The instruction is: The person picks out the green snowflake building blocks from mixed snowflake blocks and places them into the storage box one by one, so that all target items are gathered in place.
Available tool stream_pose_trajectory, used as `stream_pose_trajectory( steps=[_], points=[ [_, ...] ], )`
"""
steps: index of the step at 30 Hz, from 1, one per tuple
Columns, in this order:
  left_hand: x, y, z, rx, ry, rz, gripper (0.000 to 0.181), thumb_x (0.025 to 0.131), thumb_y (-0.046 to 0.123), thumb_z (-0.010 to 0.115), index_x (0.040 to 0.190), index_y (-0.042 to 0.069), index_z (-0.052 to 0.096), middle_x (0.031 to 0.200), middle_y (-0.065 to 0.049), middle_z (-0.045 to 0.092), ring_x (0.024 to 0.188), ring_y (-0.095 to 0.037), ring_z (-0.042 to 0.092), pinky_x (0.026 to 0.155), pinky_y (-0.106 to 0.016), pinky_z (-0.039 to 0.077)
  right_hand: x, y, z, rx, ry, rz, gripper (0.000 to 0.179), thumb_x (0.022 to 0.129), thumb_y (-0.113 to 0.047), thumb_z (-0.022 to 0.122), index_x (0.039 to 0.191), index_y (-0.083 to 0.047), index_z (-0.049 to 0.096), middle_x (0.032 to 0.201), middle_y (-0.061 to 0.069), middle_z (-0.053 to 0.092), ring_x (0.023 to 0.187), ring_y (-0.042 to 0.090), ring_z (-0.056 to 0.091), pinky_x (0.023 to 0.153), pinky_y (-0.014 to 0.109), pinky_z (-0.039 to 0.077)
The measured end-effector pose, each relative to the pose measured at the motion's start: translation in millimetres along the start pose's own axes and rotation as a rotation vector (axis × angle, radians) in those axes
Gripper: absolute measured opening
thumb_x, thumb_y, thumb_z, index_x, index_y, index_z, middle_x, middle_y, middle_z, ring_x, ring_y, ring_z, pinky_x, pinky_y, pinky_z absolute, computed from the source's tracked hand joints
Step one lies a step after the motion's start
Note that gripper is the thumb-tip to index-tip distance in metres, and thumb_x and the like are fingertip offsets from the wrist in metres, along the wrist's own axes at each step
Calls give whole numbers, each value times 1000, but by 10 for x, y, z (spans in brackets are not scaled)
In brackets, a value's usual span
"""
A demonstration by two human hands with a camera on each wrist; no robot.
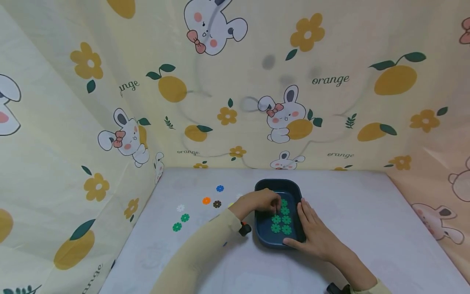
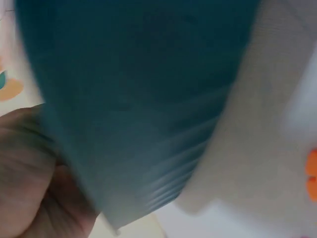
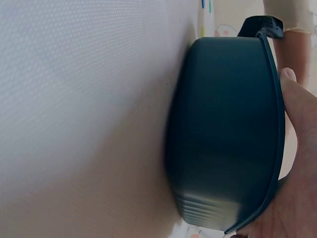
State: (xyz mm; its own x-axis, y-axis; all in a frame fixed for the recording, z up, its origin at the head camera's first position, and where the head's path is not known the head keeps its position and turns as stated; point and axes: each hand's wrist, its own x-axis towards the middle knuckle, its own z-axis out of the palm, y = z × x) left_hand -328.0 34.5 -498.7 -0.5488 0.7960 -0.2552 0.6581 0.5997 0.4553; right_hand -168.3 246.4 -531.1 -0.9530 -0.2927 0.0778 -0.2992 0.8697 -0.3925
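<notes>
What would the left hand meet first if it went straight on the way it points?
Probably the nearest green flower in the tray, though the height of the left hand is unclear.

On my head feed I observe a whitish table [image 1: 367, 228] bearing a dark blue tray [image 1: 278, 184]. Left of the tray I log flower-shaped pieces lying loose: a blue piece [image 1: 220, 188], an orange piece [image 1: 206, 200] near a brown piece [image 1: 217, 203], a white piece [image 1: 180, 208], a green piece [image 1: 185, 217] and, beside it, a second green piece [image 1: 177, 227]. I find a yellow piece [image 1: 231, 205] partly hidden.
</notes>
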Motion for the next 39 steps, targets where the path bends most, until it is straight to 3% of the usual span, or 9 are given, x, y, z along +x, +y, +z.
stream_pose_trajectory(
  steps=[4, 7, 14, 31, 39],
  points=[
    [-154, 7, -104, -11, 74, 48, 9, 104, 11, 71, 113, 14, 73, 103, 5, 72, 89, -4, 61, 80, -18, 51, 0, -14, -9, 6, -4, 5, 126, 89, -77, 70, 166, 9, 19, 177, 28, 6, 161, 51, 12, 123, 69, 25],
    [-287, -23, -169, -70, 120, 71, 11, 105, 13, 71, 116, 13, 72, 105, 6, 72, 91, -4, 63, 81, -17, 52, -1, -28, -26, 7, -6, 10, 126, 89, -76, 70, 167, 8, 17, 177, 28, 5, 161, 51, 12, 123, 70, 25],
    [-708, -192, -249, -185, 222, 24, 10, 105, 16, 73, 114, 13, 72, 107, 5, 72, 95, -6, 65, 87, -20, 55, 5, -56, -46, 2, 0, 13, 126, 89, -75, 71, 165, 11, 20, 176, 30, 7, 160, 52, 14, 122, 70, 27],
    [-1856, -847, -79, -289, 425, -256, 11, 103, 18, 75, 112, 13, 73, 103, 5, 72, 99, -16, 66, 90, -37, 57, -1, -102, -61, -4, 9, 10, 127, 87, -75, 73, 164, 11, 22, 175, 31, 10, 160, 52, 16, 121, 70, 29],
    [-2293, -1166, 63, -270, 507, -425, 13, 101, 16, 77, 112, 10, 74, 101, 4, 70, 97, -16, 65, 88, -39, 57, 15, -79, -44, 0, 2, 13, 126, 88, -73, 74, 164, 12, 20, 176, 30, 8, 161, 51, 14, 122, 70, 27]
  ],
)
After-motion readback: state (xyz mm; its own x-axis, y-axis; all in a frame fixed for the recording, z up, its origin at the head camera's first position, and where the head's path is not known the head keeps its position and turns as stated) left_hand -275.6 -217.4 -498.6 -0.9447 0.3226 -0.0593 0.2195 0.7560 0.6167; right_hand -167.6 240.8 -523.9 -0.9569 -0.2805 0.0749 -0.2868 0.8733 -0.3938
